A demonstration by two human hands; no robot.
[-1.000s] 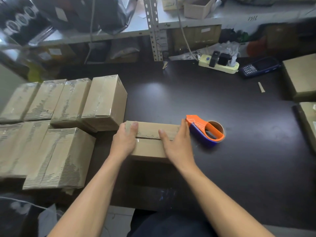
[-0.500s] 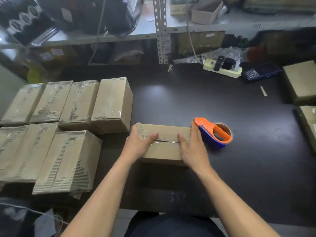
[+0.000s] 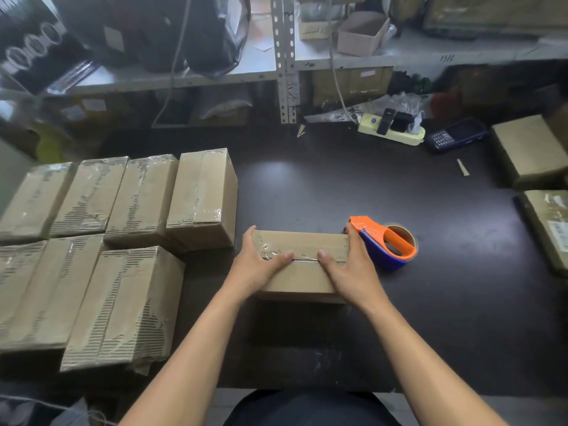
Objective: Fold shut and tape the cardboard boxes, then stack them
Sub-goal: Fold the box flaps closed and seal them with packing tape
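Observation:
A small cardboard box [image 3: 302,278] lies on the dark table [image 3: 445,302] in front of me, flaps folded down with a seam across its top. My left hand [image 3: 256,265] rests on the box's left end, thumb pressing on the seam. My right hand [image 3: 350,269] lies on the right end, thumb on the seam too. Clear tape shows along the far flap. An orange and blue tape dispenser [image 3: 384,244] sits just right of the box, touching my right hand's fingers. Several taped boxes [image 3: 123,256] are packed together at the left.
Two more brown boxes [image 3: 528,149] sit at the right edge. A power strip [image 3: 392,132] and a dark handset [image 3: 456,136] lie at the back. A metal shelf rack [image 3: 285,59] with bags and cartons rises behind the table.
Both thumbs have slid inward along the seam toward the box's middle. My fingers have wrapped further over the two ends.

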